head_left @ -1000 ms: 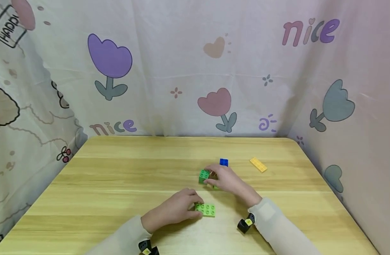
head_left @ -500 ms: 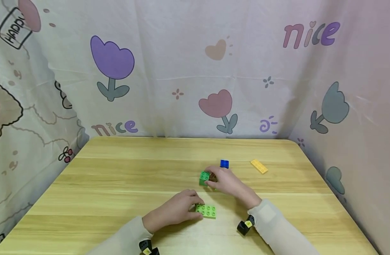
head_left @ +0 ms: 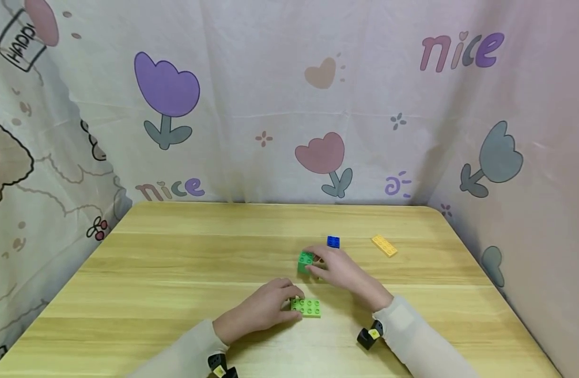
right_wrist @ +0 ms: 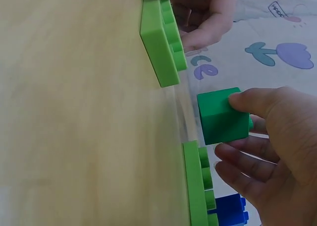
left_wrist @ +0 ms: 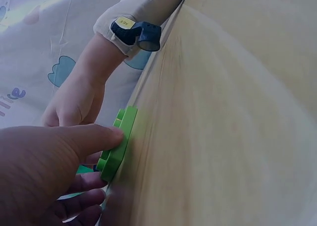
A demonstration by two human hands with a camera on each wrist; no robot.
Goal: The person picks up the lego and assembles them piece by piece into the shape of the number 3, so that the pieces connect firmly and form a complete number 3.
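A flat lime-green building brick with studs sits at the front middle of the table, its left end pinched between thumb and fingers of my left hand. In the left wrist view the thumb presses the brick's near side. Farther back, my right hand grips a dark green square brick; the right wrist view shows the thumb on one face of this green brick and fingers behind it. Near those fingers lies a second lime-green brick, mostly hidden by the right hand in the head view.
A small blue brick lies just beyond the right hand. A flat yellow brick rests farther right on the wooden table. Printed cloth hangs behind the table and at both sides.
The dark green brick has shifted slightly right in my right hand. The lime-green brick in my left hand has moved a little away from me. Both hands keep their hold.
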